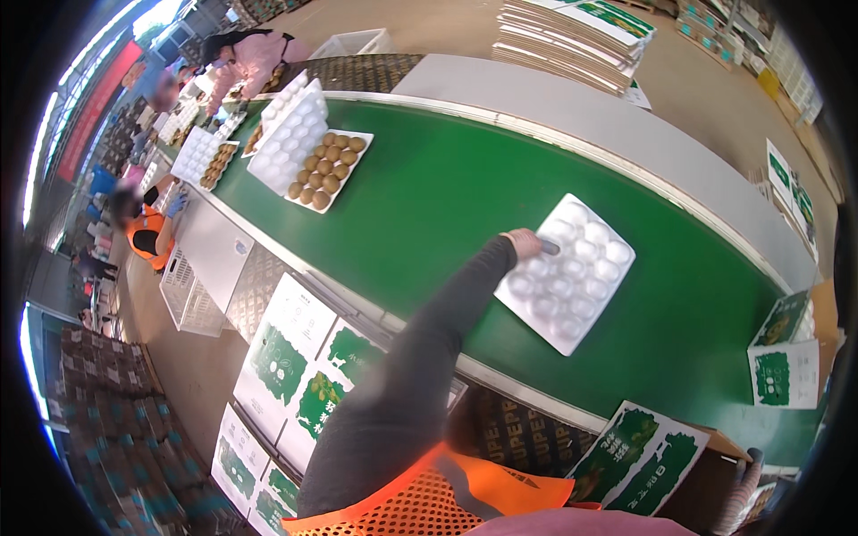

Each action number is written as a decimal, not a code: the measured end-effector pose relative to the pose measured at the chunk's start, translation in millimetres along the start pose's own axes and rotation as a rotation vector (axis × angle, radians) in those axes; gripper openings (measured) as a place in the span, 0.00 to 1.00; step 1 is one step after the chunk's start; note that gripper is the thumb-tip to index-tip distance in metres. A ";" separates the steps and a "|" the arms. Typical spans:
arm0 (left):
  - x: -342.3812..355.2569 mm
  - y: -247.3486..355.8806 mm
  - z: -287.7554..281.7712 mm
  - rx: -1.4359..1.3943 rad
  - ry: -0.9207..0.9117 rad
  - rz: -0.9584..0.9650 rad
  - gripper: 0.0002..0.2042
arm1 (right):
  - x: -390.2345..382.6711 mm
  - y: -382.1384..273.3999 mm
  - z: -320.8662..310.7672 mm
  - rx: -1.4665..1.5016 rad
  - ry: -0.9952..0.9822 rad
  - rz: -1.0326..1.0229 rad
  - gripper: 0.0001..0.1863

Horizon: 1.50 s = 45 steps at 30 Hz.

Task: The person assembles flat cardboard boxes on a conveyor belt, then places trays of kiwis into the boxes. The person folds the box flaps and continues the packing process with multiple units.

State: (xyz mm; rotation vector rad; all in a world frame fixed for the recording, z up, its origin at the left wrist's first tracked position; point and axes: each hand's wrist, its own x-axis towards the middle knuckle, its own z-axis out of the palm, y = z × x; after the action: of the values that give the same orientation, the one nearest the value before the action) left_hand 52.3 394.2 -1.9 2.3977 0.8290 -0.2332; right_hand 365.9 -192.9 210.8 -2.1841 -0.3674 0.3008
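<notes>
My left hand [525, 244] reaches across the green belt. Its fingers close over the upper left edge of a white moulded fruit tray [572, 272] with round domes, which lies on the belt. At the lower right, my right hand [744, 487], in a glove with grey fingertips, is at the edge of an open printed carton [639, 456]. Its fingers are partly cut off by the picture's rim, so its grip there is hard to make out.
Farther left on the belt [429, 179] lies an open tray of brown round fruit [329, 170]. A carton [786, 353] stands at the right end. Flat printed cartons [295, 357] lean on the near side; stacked cardboard [572, 45] stands beyond. A co-worker in orange [147, 237] is at left.
</notes>
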 end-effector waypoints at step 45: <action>-349.7 399.2 -51.6 -1.683 0.222 0.238 0.23 | -10.1 -52.4 38.8 -0.597 -0.250 -0.740 0.14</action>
State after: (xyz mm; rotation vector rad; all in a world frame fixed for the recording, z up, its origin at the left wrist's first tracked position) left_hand 18.5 -7.3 347.4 0.8740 0.4288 0.6187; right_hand 335.2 -138.1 231.0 -2.3806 -1.5137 0.0408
